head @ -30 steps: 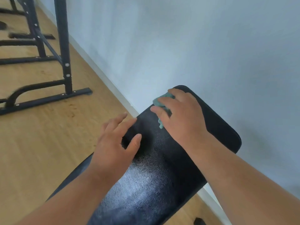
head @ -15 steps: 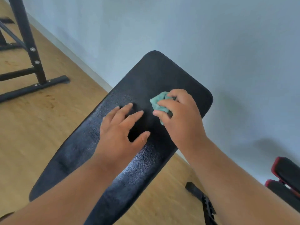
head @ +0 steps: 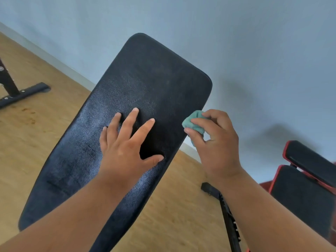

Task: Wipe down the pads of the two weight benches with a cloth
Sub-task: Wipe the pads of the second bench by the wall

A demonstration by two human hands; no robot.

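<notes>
Wiping of the first bench pad, seen from the head camera. The left hand (head: 125,148) lies flat on the black pad (head: 156,75), its fingers (head: 132,117) spread and straight, apparently steadying the pad. The right hand (head: 216,142) holds a bunched teal cloth (head: 193,122) at the pad's right edge, the fingers curled round it and pinching it against the thumb; whether the cloth touches the edge or sits just beside it cannot be told. The pad's near half shows a glossy sheen and the far end looks duller, but the picture does not settle which parts have been wiped. A second bench (head: 301,180), black with red trim, stands well apart at the right, with no hand or cloth on it. Judged from this layout, the task is at most about half done: work on the first pad is in hand, possibly at its side edge, and the red-trimmed bench's pads appear not yet begun. A black frame (head: 16,91) stands on the wooden floor (head: 32,135) at left.
</notes>
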